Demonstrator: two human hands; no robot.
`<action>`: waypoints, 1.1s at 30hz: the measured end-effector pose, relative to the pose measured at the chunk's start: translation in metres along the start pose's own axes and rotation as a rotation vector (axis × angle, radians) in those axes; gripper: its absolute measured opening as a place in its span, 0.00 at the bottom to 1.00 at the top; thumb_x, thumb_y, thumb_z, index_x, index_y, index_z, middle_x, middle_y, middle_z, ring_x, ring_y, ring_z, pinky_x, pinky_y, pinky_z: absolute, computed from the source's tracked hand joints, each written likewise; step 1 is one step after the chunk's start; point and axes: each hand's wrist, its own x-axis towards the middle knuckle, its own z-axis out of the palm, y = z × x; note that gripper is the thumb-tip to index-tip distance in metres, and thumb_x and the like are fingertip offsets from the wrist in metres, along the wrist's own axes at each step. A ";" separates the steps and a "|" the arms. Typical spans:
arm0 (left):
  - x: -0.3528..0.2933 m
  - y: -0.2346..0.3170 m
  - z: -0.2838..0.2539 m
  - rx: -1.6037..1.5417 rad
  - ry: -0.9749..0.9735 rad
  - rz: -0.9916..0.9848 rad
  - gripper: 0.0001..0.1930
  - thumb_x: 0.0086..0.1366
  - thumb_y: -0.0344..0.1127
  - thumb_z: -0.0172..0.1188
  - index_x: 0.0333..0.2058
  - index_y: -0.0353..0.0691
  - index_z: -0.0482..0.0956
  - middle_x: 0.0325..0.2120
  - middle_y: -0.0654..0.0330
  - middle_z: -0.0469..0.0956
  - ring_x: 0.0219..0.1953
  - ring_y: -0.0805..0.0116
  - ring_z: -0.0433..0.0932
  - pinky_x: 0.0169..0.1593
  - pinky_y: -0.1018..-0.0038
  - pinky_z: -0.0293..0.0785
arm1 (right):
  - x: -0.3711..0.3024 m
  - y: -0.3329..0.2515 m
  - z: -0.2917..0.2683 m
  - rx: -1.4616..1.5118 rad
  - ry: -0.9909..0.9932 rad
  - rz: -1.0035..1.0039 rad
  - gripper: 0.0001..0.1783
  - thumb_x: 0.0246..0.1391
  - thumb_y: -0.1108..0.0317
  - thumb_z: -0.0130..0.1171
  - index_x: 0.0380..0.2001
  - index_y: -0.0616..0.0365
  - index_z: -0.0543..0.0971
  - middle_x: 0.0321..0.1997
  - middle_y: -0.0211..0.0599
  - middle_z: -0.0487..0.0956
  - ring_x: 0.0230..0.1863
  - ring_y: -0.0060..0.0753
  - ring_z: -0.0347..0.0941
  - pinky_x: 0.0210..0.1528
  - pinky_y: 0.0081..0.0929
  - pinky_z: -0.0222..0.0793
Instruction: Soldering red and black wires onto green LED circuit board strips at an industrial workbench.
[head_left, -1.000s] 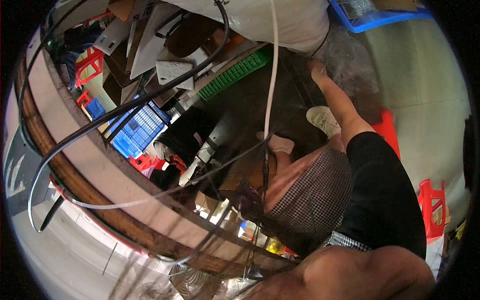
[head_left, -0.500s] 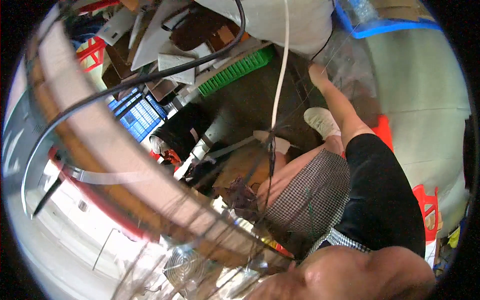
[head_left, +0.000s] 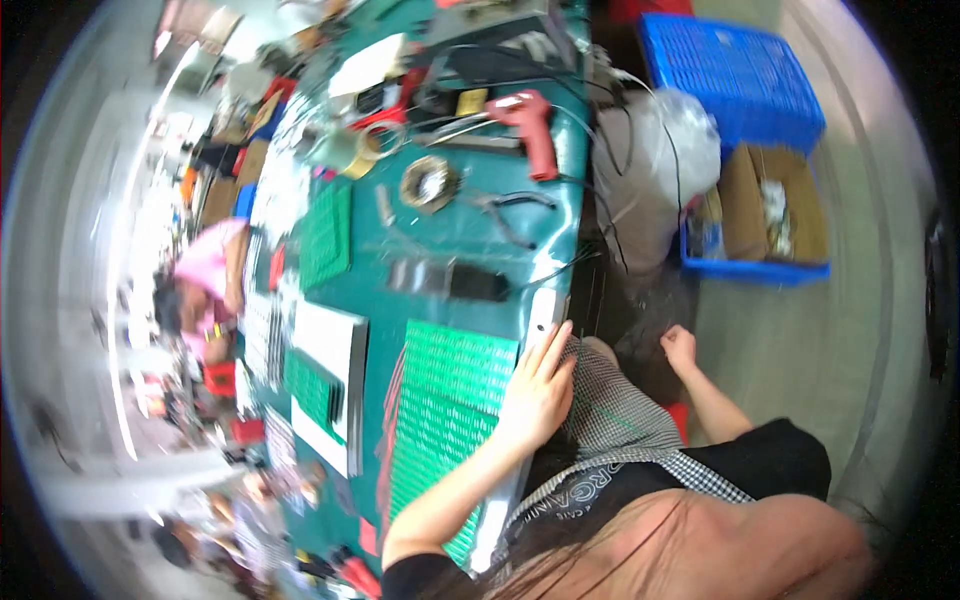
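My left hand (head_left: 540, 390) lies at the near edge of the green-topped workbench (head_left: 365, 235), its fingers stretched out over a white edge strip (head_left: 545, 312). Beside it are green circuit board panels (head_left: 455, 370) with rows of small pale marks. Thin reddish wires (head_left: 392, 400) run along the panels' far side. My right hand (head_left: 680, 345) hangs off the bench, above the floor beside my lap. Its fingers are curled in, and I see nothing in them. A dark flat piece (head_left: 450, 279) lies on the bench beyond the left hand.
On the bench are a red pistol-shaped tool (head_left: 530, 125), pliers (head_left: 510, 208), a wire spool (head_left: 429, 184) and a stack of smaller green boards (head_left: 312, 388). Blue crates (head_left: 735, 80) and a white plastic bag (head_left: 675, 150) stand right. A co-worker in pink (head_left: 212, 262) sits across.
My view has swung from the floor and my legs up to the bench. The left hand now shows on the bench edge. My right hand has drawn back from near the white bag.
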 end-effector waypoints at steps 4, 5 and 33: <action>-0.030 -0.031 0.019 0.008 0.235 0.129 0.25 0.47 0.33 0.61 0.46 0.32 0.68 0.55 0.49 0.60 0.58 0.54 0.58 0.57 0.63 0.59 | -0.027 -0.089 -0.037 0.312 -0.014 -0.288 0.05 0.44 0.70 0.57 0.20 0.58 0.75 0.16 0.28 0.73 0.13 0.19 0.67 0.16 0.19 0.61; -0.025 -0.035 0.029 -0.004 0.323 0.195 0.28 0.47 0.35 0.61 0.48 0.32 0.66 0.53 0.49 0.62 0.57 0.55 0.60 0.56 0.64 0.59 | -0.040 -0.126 -0.061 0.324 -0.031 -0.445 0.05 0.45 0.70 0.58 0.20 0.58 0.75 0.15 0.26 0.71 0.13 0.17 0.65 0.15 0.16 0.59; -0.232 -0.149 -0.093 -0.851 0.842 -0.645 0.03 0.59 0.26 0.50 0.32 0.34 0.69 0.15 0.65 0.71 0.18 0.83 0.65 0.23 0.85 0.58 | 0.134 -0.482 -0.075 -0.387 -0.035 -0.480 0.21 0.33 0.55 0.61 0.20 0.67 0.77 0.20 0.42 0.77 0.18 0.30 0.74 0.20 0.26 0.71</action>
